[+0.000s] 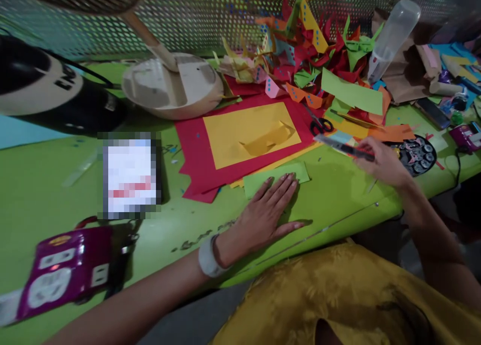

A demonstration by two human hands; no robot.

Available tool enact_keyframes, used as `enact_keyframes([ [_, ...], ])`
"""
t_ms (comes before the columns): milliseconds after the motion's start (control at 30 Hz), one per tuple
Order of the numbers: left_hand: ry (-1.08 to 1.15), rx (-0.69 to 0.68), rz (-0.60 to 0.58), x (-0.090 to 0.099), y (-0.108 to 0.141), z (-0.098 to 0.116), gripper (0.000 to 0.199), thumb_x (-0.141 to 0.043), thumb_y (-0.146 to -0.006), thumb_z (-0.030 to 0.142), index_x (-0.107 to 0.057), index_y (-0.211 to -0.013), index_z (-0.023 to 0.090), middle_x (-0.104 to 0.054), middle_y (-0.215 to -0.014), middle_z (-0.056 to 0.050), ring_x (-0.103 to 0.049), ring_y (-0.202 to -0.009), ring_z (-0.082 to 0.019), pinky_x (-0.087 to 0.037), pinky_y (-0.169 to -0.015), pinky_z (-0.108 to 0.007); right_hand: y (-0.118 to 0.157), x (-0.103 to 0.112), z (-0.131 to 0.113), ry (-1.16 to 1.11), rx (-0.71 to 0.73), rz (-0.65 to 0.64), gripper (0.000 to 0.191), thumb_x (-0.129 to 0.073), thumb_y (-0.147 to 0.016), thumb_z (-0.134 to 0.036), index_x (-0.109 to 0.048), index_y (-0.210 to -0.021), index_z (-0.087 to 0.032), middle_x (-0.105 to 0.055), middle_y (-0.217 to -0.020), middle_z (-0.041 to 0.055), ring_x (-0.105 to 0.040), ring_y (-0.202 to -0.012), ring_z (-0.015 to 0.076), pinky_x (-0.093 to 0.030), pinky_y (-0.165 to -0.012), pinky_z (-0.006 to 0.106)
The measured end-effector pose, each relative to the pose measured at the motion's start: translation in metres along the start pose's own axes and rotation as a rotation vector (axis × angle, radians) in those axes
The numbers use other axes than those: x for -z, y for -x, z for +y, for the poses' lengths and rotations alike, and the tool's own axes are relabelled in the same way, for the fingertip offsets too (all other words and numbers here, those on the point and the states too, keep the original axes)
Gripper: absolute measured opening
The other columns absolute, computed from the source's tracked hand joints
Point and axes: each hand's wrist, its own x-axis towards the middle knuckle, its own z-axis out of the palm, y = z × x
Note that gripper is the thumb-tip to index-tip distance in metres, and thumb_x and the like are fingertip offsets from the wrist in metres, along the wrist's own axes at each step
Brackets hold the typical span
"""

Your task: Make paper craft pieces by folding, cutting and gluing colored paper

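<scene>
My left hand (268, 212), with a white band at the wrist, lies flat with fingers stretched over a strip of green paper (250, 185). My right hand (385, 162) grips the dark handle of a box cutter (347, 148), its pale end pointing left. Black-handled scissors (322, 126) rest just beyond that end. Behind the green strip, a yellow sheet (229, 139) lies on larger red paper (193, 164). A folded yellow paper piece (268, 138) sits on the yellow sheet.
Folded colored paper shapes (293, 59) are heaped at the back against a perforated panel (195, 19). A clear bottle (396, 34) leans there. To the left are a round base (203, 87) with a pole, a blurred-out screen (131, 177) and a purple box (71, 265).
</scene>
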Motion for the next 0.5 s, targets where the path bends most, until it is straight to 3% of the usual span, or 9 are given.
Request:
enact_keyframes([
  [67,0.023,0.005,0.002,0.000,0.000,0.000,0.095,-0.040,-0.093,0.067,0.001,-0.159,0.013,-0.026,-0.162,-0.019,-0.024,-0.150,-0.031,-0.011,-0.123,-0.047,0.014,-0.016,0.000,-0.112,0.072,-0.082,0.023,-0.062,-0.084,-0.044,-0.058,-0.091,-0.022,-0.068,-0.088,0.0051,-0.063,-0.077,0.0216,-0.046,-0.068,0.032],
  [200,0.051,0.021,0.004,0.000,0.000,0.001,0.095,-0.039,-0.093,0.068,0.001,-0.159,0.014,-0.026,-0.162,-0.018,-0.026,-0.149,-0.031,-0.012,-0.123,-0.047,0.032,-0.041,0.001,-0.032,0.135,-0.010,0.031,-0.052,-0.092,-0.050,-0.060,-0.081,-0.022,-0.067,-0.083,0.0055,-0.063,-0.079,0.0215,-0.043,-0.066,0.030],
  [267,0.048,0.019,0.003,0.000,-0.001,0.002,0.095,-0.039,-0.093,0.069,0.001,-0.159,0.013,-0.027,-0.162,-0.019,-0.027,-0.149,-0.032,-0.012,-0.123,-0.048,0.036,-0.045,0.001,0.052,0.140,0.023,0.033,-0.050,-0.094,-0.050,-0.063,-0.085,-0.022,-0.067,-0.085,0.0059,-0.064,-0.081,0.0218,-0.041,-0.064,0.029],
  [500,0.033,0.033,-0.023,0.003,-0.001,0.003,0.094,-0.039,-0.093,0.068,0.000,-0.159,0.015,-0.025,-0.162,-0.018,-0.027,-0.149,-0.032,-0.012,-0.122,-0.048,0.042,-0.040,-0.002,0.308,0.139,-0.041,0.042,-0.049,-0.092,-0.060,-0.066,-0.099,-0.022,-0.064,-0.100,0.0091,-0.062,-0.081,0.0225,-0.036,-0.057,0.029],
])
